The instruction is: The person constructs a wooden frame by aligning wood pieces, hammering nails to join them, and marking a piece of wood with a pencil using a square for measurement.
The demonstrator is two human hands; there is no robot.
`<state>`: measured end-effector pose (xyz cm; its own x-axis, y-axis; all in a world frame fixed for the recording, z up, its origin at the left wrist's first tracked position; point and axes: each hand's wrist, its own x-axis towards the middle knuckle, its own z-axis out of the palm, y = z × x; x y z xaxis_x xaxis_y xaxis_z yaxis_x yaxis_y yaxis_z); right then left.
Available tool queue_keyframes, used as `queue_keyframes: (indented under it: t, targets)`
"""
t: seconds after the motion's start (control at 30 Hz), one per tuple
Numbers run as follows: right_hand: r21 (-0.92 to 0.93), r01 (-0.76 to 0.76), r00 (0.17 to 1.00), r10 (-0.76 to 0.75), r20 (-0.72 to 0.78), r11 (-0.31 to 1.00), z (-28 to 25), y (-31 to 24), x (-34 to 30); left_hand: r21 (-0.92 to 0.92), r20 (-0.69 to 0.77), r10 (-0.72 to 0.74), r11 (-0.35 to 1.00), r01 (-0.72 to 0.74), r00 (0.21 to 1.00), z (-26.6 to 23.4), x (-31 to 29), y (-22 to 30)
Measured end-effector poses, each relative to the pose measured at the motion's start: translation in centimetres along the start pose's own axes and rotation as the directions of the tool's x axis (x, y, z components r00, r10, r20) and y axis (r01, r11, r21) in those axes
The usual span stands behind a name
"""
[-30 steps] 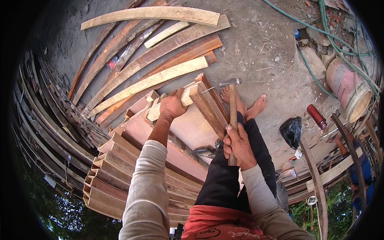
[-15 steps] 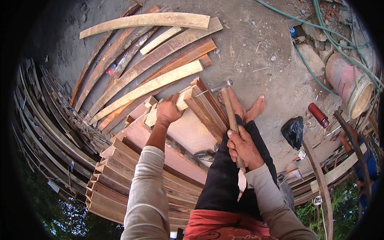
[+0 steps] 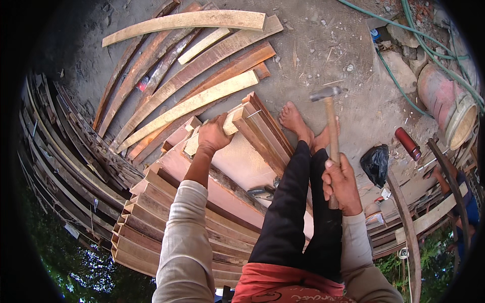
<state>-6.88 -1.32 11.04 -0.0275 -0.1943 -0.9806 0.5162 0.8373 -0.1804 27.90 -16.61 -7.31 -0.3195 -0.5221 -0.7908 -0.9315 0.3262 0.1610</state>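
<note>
My left hand (image 3: 213, 133) is wrapped round a short pale wood block (image 3: 192, 146), which lies across the wooden frame and butts against an upright brown beam (image 3: 262, 144). A thin nail (image 3: 254, 114) sticks out at the beam's far end. In my right hand (image 3: 343, 185) is a hammer (image 3: 332, 129), gripped low on its wooden handle. Its metal head points away from me, to the right of the beam and apart from it. Beneath the frame lies a pinkish flat panel (image 3: 247, 159).
Several loose planks (image 3: 202, 91) fan out on the ground at far left. Stacked boards (image 3: 151, 227) stand near left. A black plastic bag (image 3: 375, 165), a red bottle (image 3: 407, 144), a bucket (image 3: 439, 91) and a green hose (image 3: 394, 83) lie right. Another person (image 3: 470, 197) is at the right edge.
My right hand has moved right, carrying the hammer away from the beam and turning it more upright. My left hand still grips the wood block. The view has shifted slightly.
</note>
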Motion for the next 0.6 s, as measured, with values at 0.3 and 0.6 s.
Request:
queue_keyframes:
  t: [0.3, 0.6]
  targets:
    - [0.227, -0.085, 0.996, 0.087, 0.002, 0.97, 5.3, 2.2, 2.8, 0.014, -0.069, 0.031, 0.999, -0.03, 0.997, 0.6, 0.2, -0.3]
    - [0.299, 0.477, 0.845, -0.337, -0.415, 0.826, 0.7, -1.3, 2.6, 0.015, 0.027, -0.039, 0.999, 0.038, 0.999, -0.8, 0.1, 0.4]
